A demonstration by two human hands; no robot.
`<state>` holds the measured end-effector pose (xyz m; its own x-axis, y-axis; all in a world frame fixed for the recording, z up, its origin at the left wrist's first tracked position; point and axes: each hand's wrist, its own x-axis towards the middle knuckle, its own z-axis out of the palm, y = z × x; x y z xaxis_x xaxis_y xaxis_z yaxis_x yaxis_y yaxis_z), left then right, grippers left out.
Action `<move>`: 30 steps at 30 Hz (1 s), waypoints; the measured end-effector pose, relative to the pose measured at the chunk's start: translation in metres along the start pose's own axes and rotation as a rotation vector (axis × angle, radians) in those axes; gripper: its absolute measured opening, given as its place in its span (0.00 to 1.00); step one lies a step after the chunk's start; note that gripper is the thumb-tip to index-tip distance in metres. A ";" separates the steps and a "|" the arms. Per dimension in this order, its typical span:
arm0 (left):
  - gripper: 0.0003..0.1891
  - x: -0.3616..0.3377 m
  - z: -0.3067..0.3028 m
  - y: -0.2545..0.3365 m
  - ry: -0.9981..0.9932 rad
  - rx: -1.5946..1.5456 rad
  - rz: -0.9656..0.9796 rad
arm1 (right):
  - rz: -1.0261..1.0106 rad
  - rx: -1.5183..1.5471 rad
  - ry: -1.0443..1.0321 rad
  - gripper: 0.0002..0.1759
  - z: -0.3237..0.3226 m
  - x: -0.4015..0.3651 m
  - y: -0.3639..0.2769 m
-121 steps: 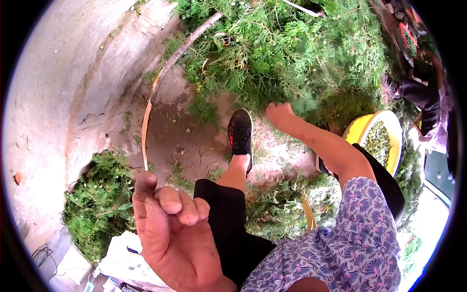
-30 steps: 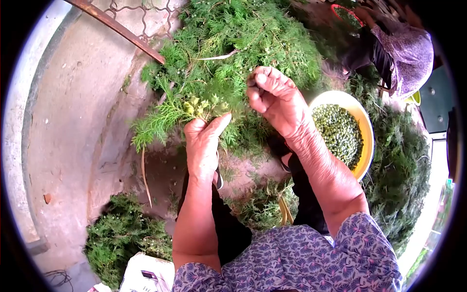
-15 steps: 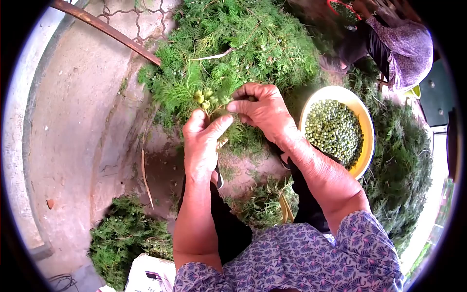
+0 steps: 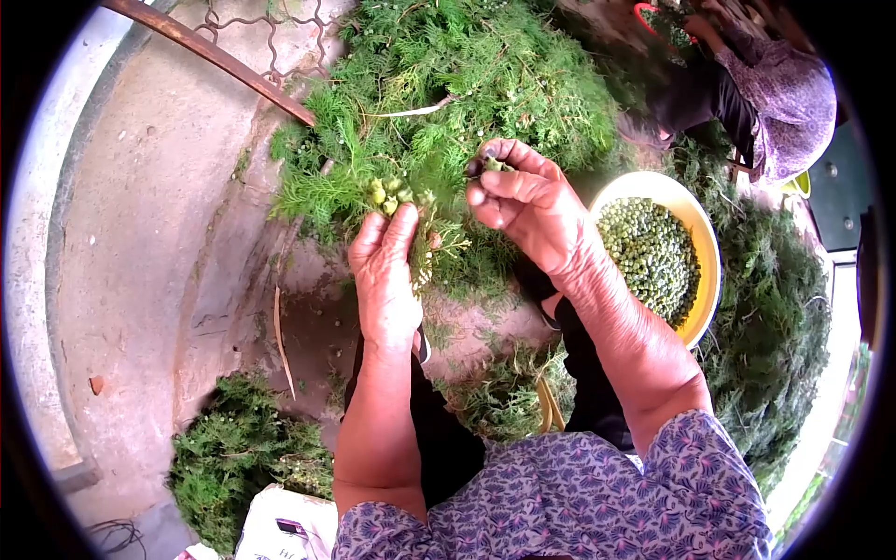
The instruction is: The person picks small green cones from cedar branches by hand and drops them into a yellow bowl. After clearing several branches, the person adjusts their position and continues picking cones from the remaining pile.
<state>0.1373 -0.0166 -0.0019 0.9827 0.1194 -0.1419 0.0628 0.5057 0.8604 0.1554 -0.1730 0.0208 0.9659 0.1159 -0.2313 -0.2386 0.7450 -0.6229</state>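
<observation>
My left hand (image 4: 385, 280) pinches a sprig with a cluster of pale green cones (image 4: 388, 193) between thumb and fingers; some green leaf hangs beside it. Up and to the right, my right hand (image 4: 532, 201) is closed, with a small green cone (image 4: 495, 165) between its thumb and fingertips. The two hands are apart. A large heap of green branches (image 4: 504, 84) lies beyond them. To the right of my right hand stands a yellow tub (image 4: 707, 271) holding many small green cones (image 4: 649, 257).
Another person (image 4: 779, 103) sits at the upper right near a red-rimmed container (image 4: 644, 11). More branches (image 4: 765, 317) lie right of the tub, and a smaller pile (image 4: 233, 457) at the lower left. A white bag (image 4: 285, 523) sits below. A wooden bar (image 4: 215, 58) crosses the upper left.
My right hand has moved up and right, away from the cluster, with a small green cone now showing in its fingers. My left hand still holds the sprig.
</observation>
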 end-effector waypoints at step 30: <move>0.18 0.002 -0.013 0.005 -0.296 -0.379 -0.359 | 0.179 -0.165 -0.054 0.05 -0.003 -0.001 0.014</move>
<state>0.1374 -0.0025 -0.0041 0.9219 -0.3310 -0.2016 0.3865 0.7465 0.5417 0.1512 -0.1645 0.0096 0.9097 0.2749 -0.3114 -0.4153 0.5927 -0.6901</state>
